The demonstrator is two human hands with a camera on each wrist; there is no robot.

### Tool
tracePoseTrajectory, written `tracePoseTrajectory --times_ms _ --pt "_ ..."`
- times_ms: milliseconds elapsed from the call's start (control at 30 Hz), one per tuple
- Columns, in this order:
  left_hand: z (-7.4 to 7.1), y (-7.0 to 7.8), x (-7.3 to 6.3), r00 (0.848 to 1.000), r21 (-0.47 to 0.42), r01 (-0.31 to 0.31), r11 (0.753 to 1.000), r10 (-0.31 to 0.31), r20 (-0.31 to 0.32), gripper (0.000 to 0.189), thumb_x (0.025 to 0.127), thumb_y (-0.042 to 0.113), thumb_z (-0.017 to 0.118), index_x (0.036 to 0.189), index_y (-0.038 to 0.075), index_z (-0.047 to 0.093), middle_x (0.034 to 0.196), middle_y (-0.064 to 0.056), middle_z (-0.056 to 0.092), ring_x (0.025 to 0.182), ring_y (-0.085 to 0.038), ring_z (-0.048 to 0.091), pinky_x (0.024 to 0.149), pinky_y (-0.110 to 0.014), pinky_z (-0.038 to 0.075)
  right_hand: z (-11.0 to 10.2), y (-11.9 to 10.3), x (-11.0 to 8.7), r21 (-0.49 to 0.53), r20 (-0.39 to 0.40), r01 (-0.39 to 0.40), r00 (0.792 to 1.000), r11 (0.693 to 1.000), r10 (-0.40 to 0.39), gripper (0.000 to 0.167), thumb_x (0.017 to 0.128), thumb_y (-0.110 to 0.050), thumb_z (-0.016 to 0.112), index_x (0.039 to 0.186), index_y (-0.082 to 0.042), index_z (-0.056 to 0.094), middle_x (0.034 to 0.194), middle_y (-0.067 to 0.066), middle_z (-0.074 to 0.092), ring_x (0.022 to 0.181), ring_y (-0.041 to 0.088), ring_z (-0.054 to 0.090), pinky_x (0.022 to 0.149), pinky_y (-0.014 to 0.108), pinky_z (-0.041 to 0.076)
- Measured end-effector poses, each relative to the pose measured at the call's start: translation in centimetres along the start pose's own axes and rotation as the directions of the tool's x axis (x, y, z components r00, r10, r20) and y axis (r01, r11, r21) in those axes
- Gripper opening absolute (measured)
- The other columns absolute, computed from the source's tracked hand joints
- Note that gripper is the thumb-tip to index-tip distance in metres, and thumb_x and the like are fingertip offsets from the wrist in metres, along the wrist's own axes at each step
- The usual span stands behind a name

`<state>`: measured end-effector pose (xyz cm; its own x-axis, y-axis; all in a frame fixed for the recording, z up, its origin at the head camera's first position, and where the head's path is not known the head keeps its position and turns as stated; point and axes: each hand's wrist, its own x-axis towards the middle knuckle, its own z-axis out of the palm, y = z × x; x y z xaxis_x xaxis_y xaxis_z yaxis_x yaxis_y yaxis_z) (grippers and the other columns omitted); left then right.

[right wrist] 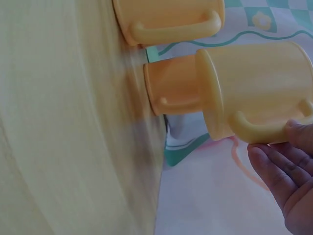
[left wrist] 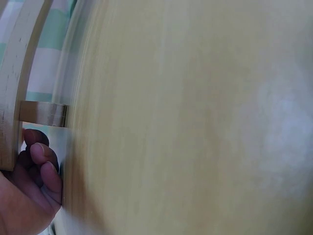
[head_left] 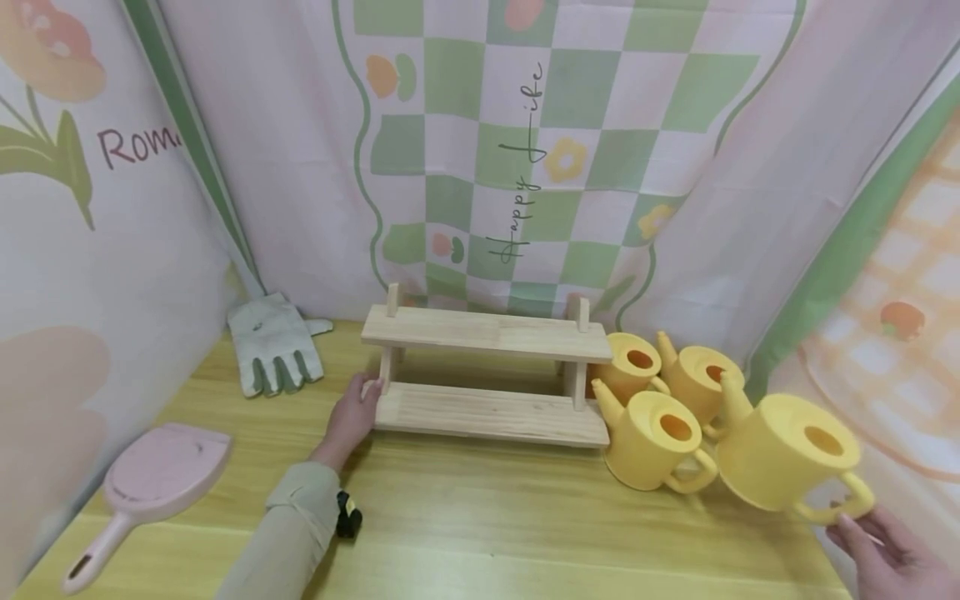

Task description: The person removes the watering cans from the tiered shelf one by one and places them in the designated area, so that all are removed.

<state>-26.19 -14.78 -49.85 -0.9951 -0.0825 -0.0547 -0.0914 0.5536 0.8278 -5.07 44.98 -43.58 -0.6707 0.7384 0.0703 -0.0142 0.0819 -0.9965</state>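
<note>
A two-tier wooden shelf (head_left: 491, 410) stands at the back middle of the table. My left hand (head_left: 356, 419) grips the left end of its lower board; the left wrist view has the fingers (left wrist: 45, 155) curled beneath that board (left wrist: 11, 98). On the right, my right hand (head_left: 888, 542) pinches the handle of a yellow watering can (head_left: 783, 450) between thumb and fingers. The right wrist view shows this can (right wrist: 259, 88) raised off the tabletop. Three more yellow watering cans are grouped beside the shelf's right end, the nearest watering can (head_left: 651, 442) with its spout toward the shelf.
A pale work glove (head_left: 273, 342) lies at the back left of the wooden table (head_left: 480, 533). In front of it is a pink dustpan-like scoop (head_left: 168, 471) with its handle toward me. Printed curtains (head_left: 292, 167) enclose the table at the back and sides.
</note>
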Motion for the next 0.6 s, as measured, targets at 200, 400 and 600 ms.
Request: tracePoseTrajectory --times_ms 200,400,600 --pt "0.0 0.0 0.0 1.0 0.003 0.0 1.0 0.0 0.006 0.068 0.1 0.061 0.027 0.143 0.009 0.038 0.148 -0.025 0.04 0.132 -0.047 0.038 0.108 -0.06 0.031 -0.1 0.8 0.4 -0.155 0.02 -0.014 1.0 0.988 0.017 0.038 0.093 -0.002 0.064 0.118 -0.031 0.063 0.071 -0.031 0.063 0.058 -0.008 0.063 0.054 0.01 0.051" --pt "0.0 0.1 -0.1 1.0 0.003 -0.001 1.0 0.001 0.005 0.067 0.101 0.059 0.027 0.143 0.008 0.038 0.148 -0.025 0.039 0.133 -0.047 0.038 0.108 -0.06 0.031 -0.2 2.0 0.9 -0.151 0.046 -0.048 0.997 0.987 0.056 0.038 0.091 -0.003 0.067 0.099 -0.04 0.064 0.068 -0.03 0.063 0.057 -0.006 0.064 0.053 0.013 0.052" --pt "0.0 0.1 -0.1 1.0 0.01 0.003 1.0 -0.003 0.002 0.066 0.101 0.059 0.027 0.142 0.008 0.039 0.147 -0.026 0.04 0.132 -0.047 0.039 0.107 -0.06 0.031 -0.1 2.8 1.1 -0.218 0.105 -0.019 0.994 0.976 0.043 0.038 0.092 -0.007 0.067 0.094 -0.044 0.06 0.067 -0.031 0.061 0.057 -0.006 0.063 0.052 0.014 0.053"
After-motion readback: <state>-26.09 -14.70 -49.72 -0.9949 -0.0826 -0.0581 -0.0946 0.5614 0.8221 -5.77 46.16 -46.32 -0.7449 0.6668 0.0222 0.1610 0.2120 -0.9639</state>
